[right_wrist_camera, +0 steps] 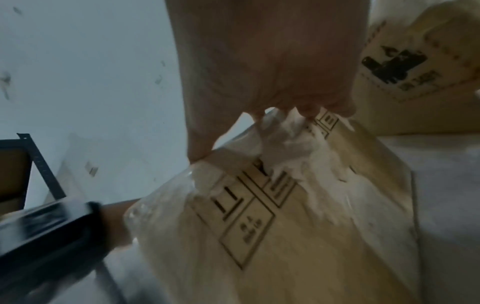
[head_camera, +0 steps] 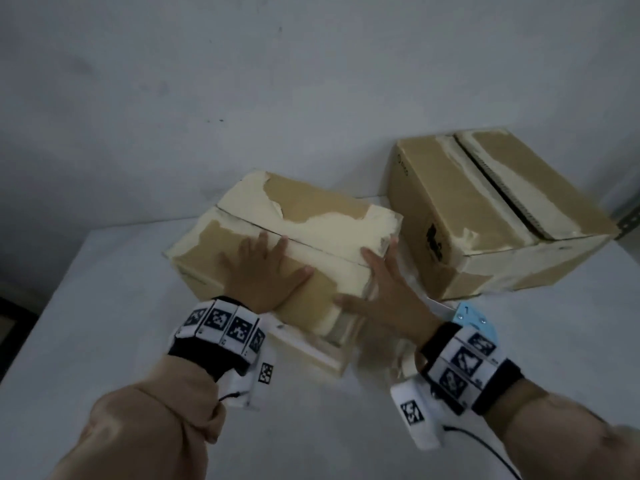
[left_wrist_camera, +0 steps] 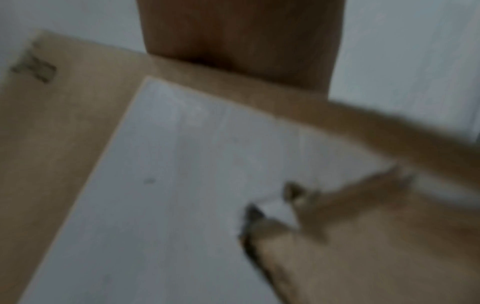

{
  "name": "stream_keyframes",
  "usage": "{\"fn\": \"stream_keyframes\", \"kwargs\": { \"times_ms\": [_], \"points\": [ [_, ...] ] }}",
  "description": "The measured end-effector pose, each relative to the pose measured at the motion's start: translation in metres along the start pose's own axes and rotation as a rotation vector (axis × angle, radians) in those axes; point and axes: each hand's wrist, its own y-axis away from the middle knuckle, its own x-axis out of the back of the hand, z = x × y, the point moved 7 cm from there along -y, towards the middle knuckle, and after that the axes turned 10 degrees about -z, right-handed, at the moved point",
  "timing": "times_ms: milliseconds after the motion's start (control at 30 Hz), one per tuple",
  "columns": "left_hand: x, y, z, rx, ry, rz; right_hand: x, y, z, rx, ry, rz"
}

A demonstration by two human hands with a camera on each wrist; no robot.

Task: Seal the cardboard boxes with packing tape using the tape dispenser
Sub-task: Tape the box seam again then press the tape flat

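A cardboard box (head_camera: pixel 311 209) with torn, pale patches of old tape lies in the middle of the white table (head_camera: pixel 104 341). Its top flaps are down and meet at a seam. My left hand (head_camera: pixel 263 271) presses flat on the near flap, fingers spread. My right hand (head_camera: pixel 384 289) lies with straight fingers along the box's right end, thumb on the near corner. In the right wrist view the box (right_wrist_camera: pixel 285 216) shows printed marks and crumpled clear tape under my right hand (right_wrist_camera: pixel 272 61). A second box (head_camera: pixel 485 216) stands at the right with a gap between its top flaps.
A light blue object (head_camera: pixel 469 315) and a beige roll-like shape (head_camera: pixel 407 362) lie partly hidden behind my right wrist. A wall stands close behind the boxes. A metal shelf upright (head_camera: pixel 628 220) shows at the right edge. The left wrist view is blurred.
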Motion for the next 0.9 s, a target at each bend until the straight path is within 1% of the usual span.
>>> {"fn": "stream_keyframes", "kwargs": {
  "times_ms": [67, 133, 167, 233, 267, 300, 333, 367, 400, 433, 467, 500, 533, 567, 600, 633, 667, 700, 733, 767, 800, 833, 867, 900],
  "points": [
    [0.0, 0.016, 0.003, -0.046, -0.065, 0.077, 0.017, -0.011, -0.006, 0.011, 0.0, -0.023],
    [0.001, 0.028, 0.001, -0.145, -0.103, 0.15, 0.033, -0.016, -0.006, 0.059, -0.021, -0.002],
    [0.003, 0.033, -0.001, -0.224, -0.04, 0.154, 0.041, -0.018, -0.004, 0.084, -0.003, 0.051],
    [0.007, 0.035, -0.017, -0.374, 0.165, 0.182, 0.048, -0.017, -0.004, 0.129, 0.087, 0.173],
    [0.012, 0.032, -0.029, -0.376, 0.191, 0.231, 0.045, -0.012, -0.008, 0.155, 0.166, 0.212],
    [0.016, 0.028, -0.043, -0.322, 0.151, 0.286, 0.036, -0.005, -0.013, 0.197, 0.258, 0.236],
    [0.017, 0.024, -0.055, -0.236, 0.08, 0.312, 0.022, 0.002, -0.019, 0.261, 0.353, 0.243],
    [0.017, 0.019, -0.067, -0.13, 0.011, 0.305, 0.007, 0.009, -0.023, 0.318, 0.452, 0.224],
    [0.014, 0.013, -0.08, -0.03, -0.02, 0.259, -0.008, 0.017, -0.027, 0.365, 0.54, 0.215],
    [0.01, 0.007, -0.09, 0.039, -0.025, 0.187, -0.021, 0.024, -0.029, 0.399, 0.599, 0.193],
    [0.008, 0.005, -0.093, 0.064, -0.025, 0.133, -0.031, 0.028, -0.03, 0.429, 0.628, 0.174],
    [0.008, 0.003, -0.094, 0.064, -0.019, 0.115, -0.033, 0.031, -0.031, 0.45, 0.64, 0.166],
    [0.01, 0.002, -0.093, 0.056, -0.002, 0.135, -0.032, 0.031, -0.028, 0.476, 0.657, 0.184],
    [0.014, 0.005, -0.09, 0.059, 0.038, 0.185, -0.027, 0.03, -0.026, 0.492, 0.677, 0.218],
    [0.015, 0.006, -0.091, 0.071, 0.088, 0.222, -0.021, 0.028, -0.024, 0.516, 0.699, 0.271],
    [0.017, 0.009, -0.091, 0.073, 0.141, 0.258, -0.012, 0.028, -0.022, 0.511, 0.716, 0.325],
    [0.019, 0.013, -0.09, 0.081, 0.147, 0.266, -0.003, 0.024, -0.016, 0.478, 0.729, 0.374],
    [0.021, 0.016, -0.088, 0.064, 0.096, 0.277, 0.006, 0.02, -0.012, 0.409, 0.733, 0.405],
    [0.021, 0.022, -0.083, 0.016, 0.004, 0.271, 0.013, 0.013, -0.005, 0.349, 0.722, 0.406],
    [0.014, 0.026, -0.078, -0.036, -0.024, 0.208, 0.019, 0.005, 0.0, 0.307, 0.696, 0.385],
    [0.012, 0.035, -0.074, -0.046, -0.019, 0.184, 0.023, -0.003, 0.005, 0.288, 0.678, 0.352],
    [0.012, 0.043, -0.07, -0.124, -0.045, 0.313, 0.028, -0.009, 0.008, 0.273, 0.655, 0.327],
    [0.009, 0.055, -0.067, -0.144, 0.017, 0.347, 0.033, -0.015, 0.011, 0.256, 0.611, 0.311],
    [0.008, 0.064, -0.065, -0.174, 0.097, 0.444, 0.04, -0.018, 0.01, 0.228, 0.561, 0.31]
  ]
}}
